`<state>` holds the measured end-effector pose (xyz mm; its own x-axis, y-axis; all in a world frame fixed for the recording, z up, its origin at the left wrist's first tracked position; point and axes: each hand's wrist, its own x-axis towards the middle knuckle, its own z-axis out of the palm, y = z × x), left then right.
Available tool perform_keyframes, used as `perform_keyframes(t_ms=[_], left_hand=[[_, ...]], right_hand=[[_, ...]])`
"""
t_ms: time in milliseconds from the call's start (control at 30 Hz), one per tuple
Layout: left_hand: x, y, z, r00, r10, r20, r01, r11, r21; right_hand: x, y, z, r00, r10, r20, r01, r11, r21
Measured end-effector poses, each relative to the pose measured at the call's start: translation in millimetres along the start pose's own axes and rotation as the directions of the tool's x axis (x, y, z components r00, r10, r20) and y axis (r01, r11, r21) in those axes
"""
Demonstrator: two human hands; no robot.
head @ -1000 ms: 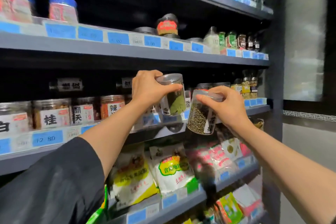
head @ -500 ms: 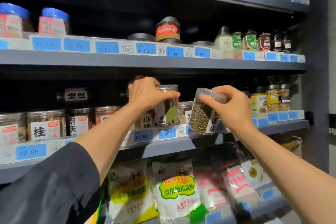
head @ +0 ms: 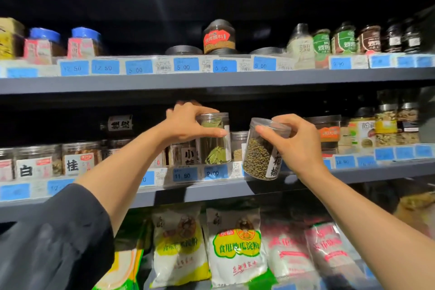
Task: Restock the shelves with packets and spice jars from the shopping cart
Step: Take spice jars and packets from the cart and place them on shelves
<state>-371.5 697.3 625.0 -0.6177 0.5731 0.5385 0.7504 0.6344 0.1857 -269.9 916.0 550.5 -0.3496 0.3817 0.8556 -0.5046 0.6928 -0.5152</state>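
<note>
My left hand [head: 188,125] grips the bay-leaf jar [head: 215,140] under its fingers, upright on the shelf [head: 376,172]; my right hand [head: 294,141] pinches the tilted peppercorn jar [head: 261,155] at its palm's left.

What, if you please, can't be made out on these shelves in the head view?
- Whether the clear bay-leaf jar rests on the shelf: the blue price-tag strip hides its base.
- Top shelf's goods: cut off by the upper edge.
- Dark jars far right: labels blurred.

Bare left hand [head: 188,122], forearm uncovered; loose dark grey sleeve [head: 54,238] bunched above elbow. Right hand [head: 299,146] and forearm bare, no sleeve visible.
</note>
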Motion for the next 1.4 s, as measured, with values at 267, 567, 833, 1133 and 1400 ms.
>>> perform_keyframes(t_ms=[267,567,833,1133,1400], left_hand=[[-13,3,-10,0.994,0.095,0.052,-0.090,0.992,-0.089],[-13,9,-3,0.996,0.080,-0.034,-0.083,0.994,-0.068],[-8,25,3,0.983,0.012,-0.185,0.003,0.997,0.079],[-14,19,-3,0.981,0.088,-0.172,-0.117,0.980,-0.161],[-9,8,2,0.999,0.045,-0.023,-0.049,0.968,-0.246]], right_hand=[[-5,6,4,0.999,-0.004,0.037,0.002,0.998,0.059],[7,0,3,0.998,0.017,0.067,-0.022,0.996,0.081],[11,-2,5,0.998,0.023,0.051,-0.027,0.997,0.072],[15,-7,12,0.999,0.029,0.035,-0.031,0.999,0.045],[21,-8,21,0.999,0.043,0.019,-0.043,0.999,-0.008]])
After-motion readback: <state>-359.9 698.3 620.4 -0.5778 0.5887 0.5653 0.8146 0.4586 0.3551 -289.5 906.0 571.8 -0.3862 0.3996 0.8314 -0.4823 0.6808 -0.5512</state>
